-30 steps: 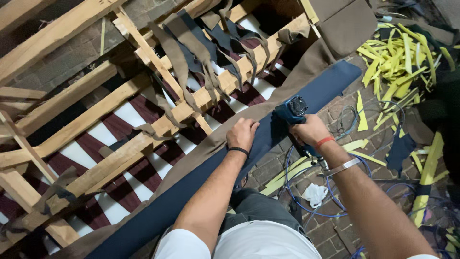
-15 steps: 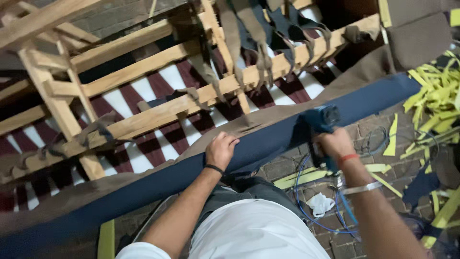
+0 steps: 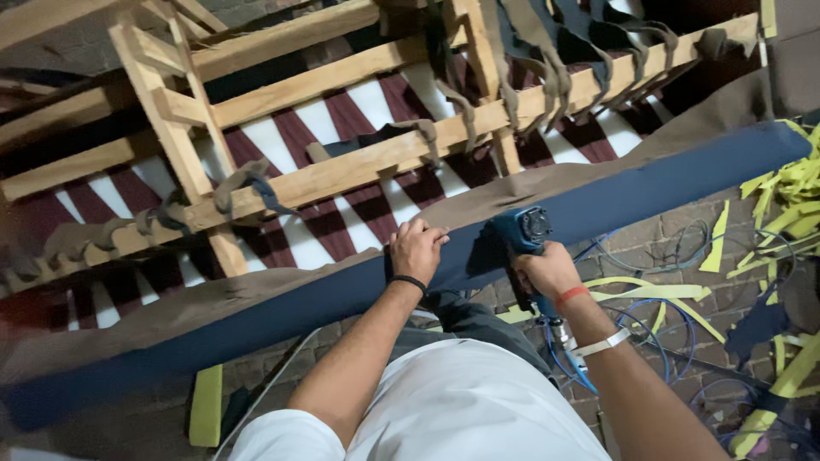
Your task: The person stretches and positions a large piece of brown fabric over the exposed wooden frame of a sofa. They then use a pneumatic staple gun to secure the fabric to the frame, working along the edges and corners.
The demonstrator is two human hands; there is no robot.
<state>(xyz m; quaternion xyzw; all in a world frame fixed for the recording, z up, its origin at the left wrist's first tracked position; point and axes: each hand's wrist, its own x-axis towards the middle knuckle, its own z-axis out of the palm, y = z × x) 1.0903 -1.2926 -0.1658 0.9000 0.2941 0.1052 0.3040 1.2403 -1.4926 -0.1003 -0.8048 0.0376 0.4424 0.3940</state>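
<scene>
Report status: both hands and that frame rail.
Left hand pressing brown fabric onto navy rail. Right hand gripping blue staple gun against rail. Nothing between them.

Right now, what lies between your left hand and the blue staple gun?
In the head view, only a short stretch of dark blue fabric separates the left hand from the blue staple gun, held in the right hand.

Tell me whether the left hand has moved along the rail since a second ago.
Cannot tell: the camera moved; left hand presses the brown cloth beside the blue tool.
</scene>
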